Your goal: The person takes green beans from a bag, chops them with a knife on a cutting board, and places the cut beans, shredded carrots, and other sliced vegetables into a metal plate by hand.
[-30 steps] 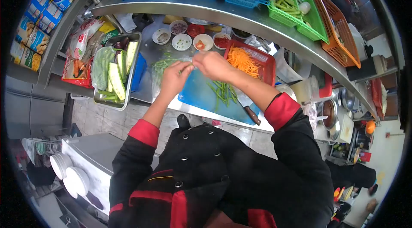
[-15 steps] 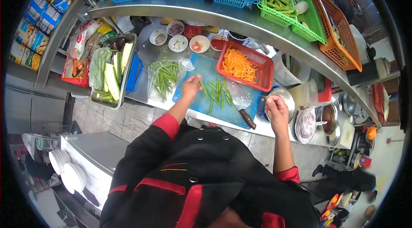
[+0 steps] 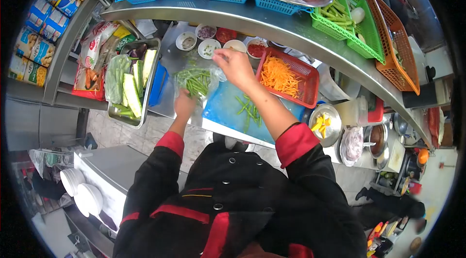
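Observation:
My left hand [image 3: 184,104] is at the near side of a clear plastic bag of green beans [image 3: 196,83], its fingers closed on the bag's edge. Over the bag's far right side, my right hand [image 3: 236,67] has its fingers pinched together; whether anything is between them I cannot make out. Below my right forearm lies a blue cutting board [image 3: 221,110] with loose green beans [image 3: 248,109] on it. My forearm hides part of the board, and the knife does not show.
A red basket of shredded carrots [image 3: 279,76] stands right of the board. Small white bowls [image 3: 186,42] line the back, under a steel shelf [image 3: 233,15]. To the left is a metal tray of vegetables [image 3: 131,90]; to the right, a metal bowl with yellow pieces [image 3: 324,124].
My left hand has moved left from the board to the bag. My right hand has swung left and up across the board, from the metal bowl to above the bag.

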Motion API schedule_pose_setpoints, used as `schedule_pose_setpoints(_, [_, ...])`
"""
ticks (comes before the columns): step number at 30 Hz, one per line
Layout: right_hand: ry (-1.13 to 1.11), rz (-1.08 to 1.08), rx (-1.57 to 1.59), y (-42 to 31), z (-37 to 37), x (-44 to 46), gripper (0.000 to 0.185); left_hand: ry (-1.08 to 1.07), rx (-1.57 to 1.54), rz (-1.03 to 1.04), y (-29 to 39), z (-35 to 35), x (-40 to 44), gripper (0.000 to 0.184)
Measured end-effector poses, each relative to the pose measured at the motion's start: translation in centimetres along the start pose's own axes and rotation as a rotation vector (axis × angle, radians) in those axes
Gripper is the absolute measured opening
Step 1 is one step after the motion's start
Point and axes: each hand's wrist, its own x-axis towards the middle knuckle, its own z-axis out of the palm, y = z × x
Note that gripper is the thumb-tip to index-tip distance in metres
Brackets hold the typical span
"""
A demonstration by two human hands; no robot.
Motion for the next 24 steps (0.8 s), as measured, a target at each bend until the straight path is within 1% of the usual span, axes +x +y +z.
schedule_pose_setpoints(2, [0.059,-0.059,0.066,-0.3,1.0,0.5,0.024,0.016,-0.088,0.06,-0.6,0.5,0.3,0.048])
schedule_pose_setpoints(3, [0.046,-0.056,0.057,-0.3,1.2,0.1,0.024,0.009,-0.099,0.05,-0.1,-0.3,-0.4,0.048])
schedule_pose_setpoints(5, [-0.155,0.176,0.02,-0.5,1.1,-1.5,0.022,-0.222,-0.54,-0.008,2.4,-4.2,-3.0,0.045])
schedule_pose_setpoints(6, [-0.148,0.183,0.012,0.2,1.4,-1.9,0.022,-0.233,-0.544,-0.002,2.2,-5.0,-3.6,0.045])
schedule_pose_setpoints(8, [-0.222,0.009,-0.033,2.4,1.8,-3.0,0.03,-0.323,-0.471,0.324,1.5,-6.3,-5.2,0.041])
schedule_pose_setpoints(9, [-0.33,-0.002,-0.111,1.8,0.8,-3.0,0.038,-0.339,-0.477,0.337,2.5,-8.0,-6.3,0.041])
schedule_pose_setpoints(10, [-0.317,0.014,-0.122,2.6,0.5,-3.1,0.038,-0.403,-0.478,0.355,3.8,-10.4,-7.6,0.037])
schedule_pose_setpoints(11, [-0.387,-0.154,-0.197,4.0,0.3,-3.2,0.038,-0.469,-0.479,0.372,5.0,-12.2,-8.4,0.033])
schedule_pose_setpoints(12, [-0.458,-0.323,-0.272,4.9,0.0,-3.5,0.039,-0.489,-0.48,0.387,5.8,-13.3,-8.5,0.033])
schedule_pose_setpoints(13, [-0.447,-0.307,-0.282,4.2,-0.9,-3.7,0.039,-0.473,-0.399,0.458,6.4,-14.1,-8.5,0.031])
schedule_pose_setpoints(15, [-0.622,-0.098,-0.357,2.9,-2.9,-4.3,0.037,-0.447,-0.285,0.588,7.1,-14.7,-7.9,0.027])
schedule_pose_setpoints(16, [-0.614,-0.094,-0.359,2.8,-3.5,-4.6,0.037,-0.45,-0.283,0.596,7.3,-14.7,-7.5,0.027])
schedule_pose_setpoints(18, [-0.488,-0.139,-0.471,2.7,-4.5,-5.6,0.025,-0.48,-0.248,0.708,7.5,-14.8,-6.6,0.028])
schedule_pose_setpoints(19, [-0.485,-0.137,-0.468,3.0,-5.0,-5.8,0.025,-0.482,-0.243,0.71,7.8,-14.9,-6.3,0.028])
schedule_pose_setpoints(20, [-0.52,-0.125,-0.535,3.3,-5.5,-5.9,0.02,-0.488,-0.209,0.746,8.2,-14.9,-5.9,0.027])
schedule_pose_setpoints(21, [-0.556,-0.112,-0.603,3.7,-5.9,-6.0,0.021,-0.495,-0.175,0.782,8.5,-14.9,-5.7,0.027])
schedule_pose_setpoints(22, [-0.553,-0.11,-0.602,4.0,-6.2,-6.5,0.021,-0.496,-0.173,0.784,8.6,-14.5,-5.3,0.027])
schedule_pose_setpoints(24, [-0.442,-0.113,-0.558,4.2,-6.6,-7.4,0.024,-0.523,-0.21,0.823,8.6,-13.4,-4.7,0.023])
